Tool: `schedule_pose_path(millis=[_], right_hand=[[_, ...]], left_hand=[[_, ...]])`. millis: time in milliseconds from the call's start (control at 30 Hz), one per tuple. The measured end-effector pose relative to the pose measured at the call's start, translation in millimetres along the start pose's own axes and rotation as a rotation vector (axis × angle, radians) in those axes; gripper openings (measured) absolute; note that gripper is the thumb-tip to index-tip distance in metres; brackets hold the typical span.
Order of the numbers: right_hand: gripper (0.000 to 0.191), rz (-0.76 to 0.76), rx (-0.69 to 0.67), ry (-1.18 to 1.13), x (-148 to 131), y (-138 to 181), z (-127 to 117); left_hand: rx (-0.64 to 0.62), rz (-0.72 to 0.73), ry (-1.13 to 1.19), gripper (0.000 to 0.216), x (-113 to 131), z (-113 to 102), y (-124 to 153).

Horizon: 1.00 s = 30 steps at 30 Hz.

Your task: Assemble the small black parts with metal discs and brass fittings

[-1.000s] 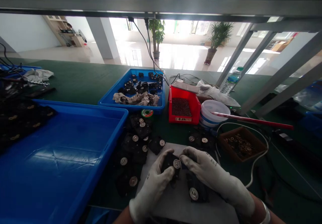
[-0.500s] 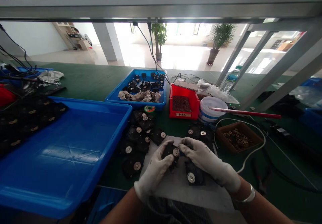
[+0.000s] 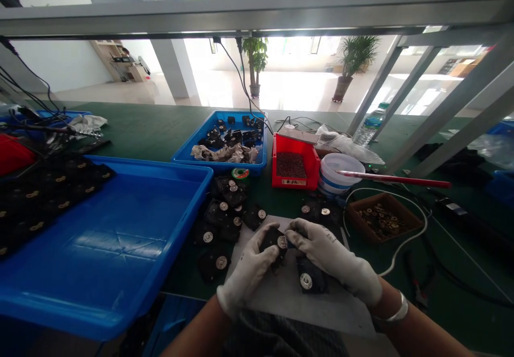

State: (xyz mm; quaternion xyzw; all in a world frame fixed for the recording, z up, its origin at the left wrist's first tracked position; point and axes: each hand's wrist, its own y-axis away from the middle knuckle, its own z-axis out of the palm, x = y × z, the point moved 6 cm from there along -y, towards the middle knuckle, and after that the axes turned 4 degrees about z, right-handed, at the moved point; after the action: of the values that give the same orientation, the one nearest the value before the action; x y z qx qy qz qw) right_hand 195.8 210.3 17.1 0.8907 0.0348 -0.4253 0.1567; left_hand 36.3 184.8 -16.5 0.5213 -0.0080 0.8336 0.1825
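One small black part with a round silver metal disc point(image 3: 277, 239) is in the white-gloved left hand point(image 3: 249, 263), whose thumb and fingers curl closely around it over a pale grey flat sheet point(image 3: 273, 297). The white-gloved right hand point(image 3: 327, 255) has thumb and fingertips drawn together at the disc's right edge; whether they pinch anything cannot be told. Just below it lies a second black part with a silver disc point(image 3: 315, 278). Left of the sheet, more dark disc-bearing parts point(image 3: 209, 264) blur together in shadow. A large blue plastic tray point(image 3: 132, 223) is cut off at the left.
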Motion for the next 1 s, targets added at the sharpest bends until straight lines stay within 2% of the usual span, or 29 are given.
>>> schedule_pose_path(millis=[600, 800, 1000], right_hand=[[0.017, -0.002, 0.038, 0.052, -2.4, 5.1, -3.8], [0.021, -0.001, 0.012, -0.002, 0.5, 4.3, -2.5], [0.026, 0.013, 0.002, -0.035, 1.3, 7.0, -1.8]], left_hand=[[0.011, 0.032, -0.053, 0.057, -1.7, -2.5, 1.1], [-0.008, 0.033, -0.060, 0.056, 4.7, -0.1, 1.6], [-0.009, 0.026, -0.067, 0.057, 0.9, -0.8, 1.2]])
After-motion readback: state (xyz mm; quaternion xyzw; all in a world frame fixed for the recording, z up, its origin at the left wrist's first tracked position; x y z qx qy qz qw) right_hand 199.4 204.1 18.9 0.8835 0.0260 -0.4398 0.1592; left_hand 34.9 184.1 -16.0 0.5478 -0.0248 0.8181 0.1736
